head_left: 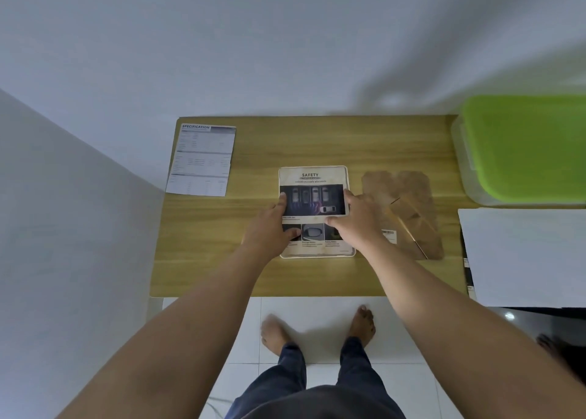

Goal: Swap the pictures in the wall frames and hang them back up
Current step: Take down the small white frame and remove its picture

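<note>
While under both hands' fingers, seemingly pressed: the SAFETY picture.

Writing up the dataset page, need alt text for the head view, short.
Both bare hands, left hand and right hand, press on a white-framed "SAFETY" car leaflet lying flat on a light wooden table. A brown cardboard frame backing lies just right of it, a white "SPECIFICATION" sheet at the far left, and a green-lidded plastic box at the far right.

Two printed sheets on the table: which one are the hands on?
The SAFETY sheet at table centre, under both hands. The SPECIFICATION sheet lies untouched at the far-left corner.
</note>
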